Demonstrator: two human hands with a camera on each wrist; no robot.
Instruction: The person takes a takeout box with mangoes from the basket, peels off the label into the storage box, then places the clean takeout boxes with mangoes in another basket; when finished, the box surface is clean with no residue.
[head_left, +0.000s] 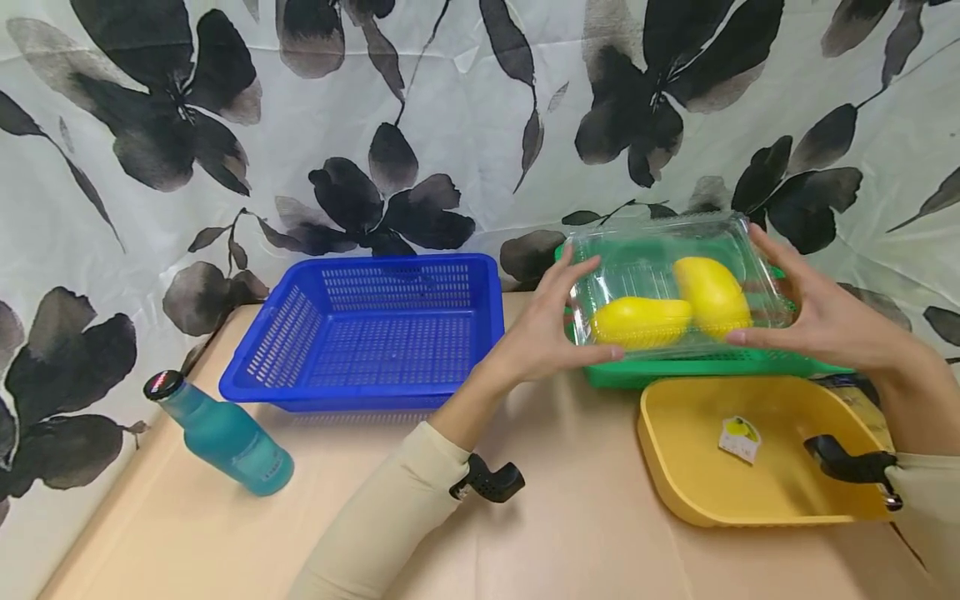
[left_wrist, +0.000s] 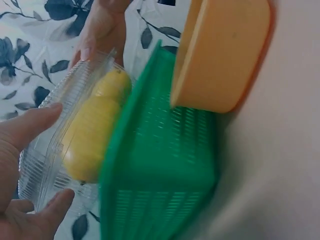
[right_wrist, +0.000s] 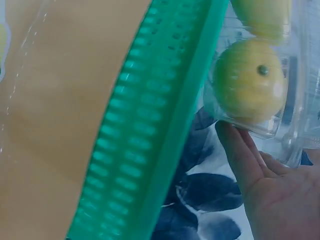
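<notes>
Both hands hold a clear plastic clamshell box with two yellow mangoes inside. At the box's left end, my left hand grips it between thumb and fingers. My right hand holds the opposite end, its thumb on the near side. In the left wrist view the box is raised beside the rim of a green basket. The right wrist view has the right fingers under the box's end, close to one mango. From the head, the box covers most of the green basket.
A yellow basin with a small fruit sticker stands in front of the green basket. To the left sits a blue basket, with a teal bottle near the table's left edge. A floral cloth hangs behind.
</notes>
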